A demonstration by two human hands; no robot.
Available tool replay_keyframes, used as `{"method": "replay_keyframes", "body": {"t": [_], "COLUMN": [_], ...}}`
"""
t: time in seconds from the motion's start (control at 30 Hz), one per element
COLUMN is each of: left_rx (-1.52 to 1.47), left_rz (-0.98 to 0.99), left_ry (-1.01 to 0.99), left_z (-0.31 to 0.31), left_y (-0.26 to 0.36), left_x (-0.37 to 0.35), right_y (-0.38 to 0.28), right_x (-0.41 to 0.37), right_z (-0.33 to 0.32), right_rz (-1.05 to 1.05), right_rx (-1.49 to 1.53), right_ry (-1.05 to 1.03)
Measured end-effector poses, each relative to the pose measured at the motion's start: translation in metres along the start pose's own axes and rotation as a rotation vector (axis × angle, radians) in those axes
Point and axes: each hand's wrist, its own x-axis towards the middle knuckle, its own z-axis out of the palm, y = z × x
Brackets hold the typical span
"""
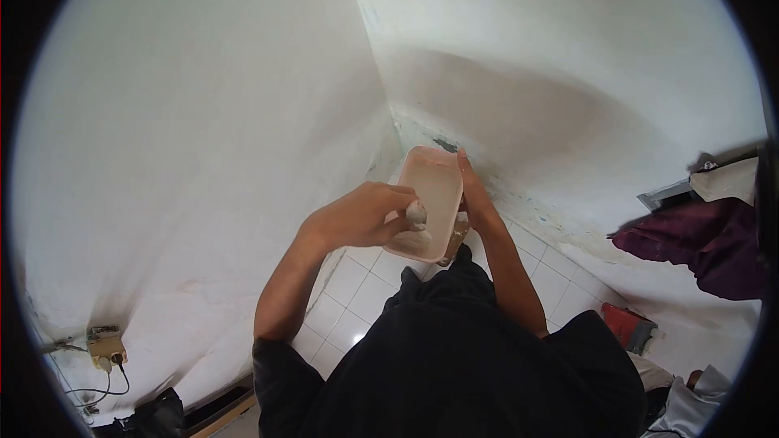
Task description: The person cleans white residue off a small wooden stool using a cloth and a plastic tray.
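Note:
A pale pink rectangular tray (418, 159) with rounded corners is held up in front of my body, near the corner of the walls. My right hand (473, 191) grips its right side, thumb along the rim, the other fingers mostly hidden. Over the tray's near left part, my left hand (377, 212) is closed on a small whitish rounded lump (416, 215); its exact kind cannot be made out. Beneath the lump, some pale material (414, 241) shows at the near end of the tray.
Two pale walls meet ahead, with peeling patches low on the right wall (519, 199). White floor tiles (345, 280) lie below. At left is a wall socket (107, 349) with plugged cords. A maroon cloth (702, 243) hangs at right, above a red object (626, 327).

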Motion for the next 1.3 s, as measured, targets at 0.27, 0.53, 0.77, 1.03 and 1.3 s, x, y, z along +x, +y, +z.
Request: {"method": "replay_keyframes", "body": {"t": [0.27, 0.53, 0.77, 1.03, 1.3], "left_rx": [-0.047, 0.112, 0.137, -0.096, -0.149], "left_rz": [0.093, 0.122, 0.091, 0.054, 0.058], "left_ry": [0.024, 0.142, 0.133, -0.077, 0.024], "left_z": [0.001, -0.013, -0.008, -0.015, -0.003], "left_y": [-0.01, 0.005, 0.008, 0.0, -0.018], "left_x": [0.013, 0.02, 0.007, 0.008, 0.009], "right_y": [-0.011, -0.021, -0.009, -0.008, -0.011], "right_x": [-0.007, -0.016, -0.008, -0.002, -0.002], "right_z": [0.004, 0.013, 0.005, 0.008, 0.009], "right_rz": [0.018, -0.034, -0.048, -0.024, 0.009], "right_rx": [-0.11, -0.089, -0.098, -0.103, -0.046], "right_ry": [-0.023, -0.025, 0.014, 0.001, -0.057]}}
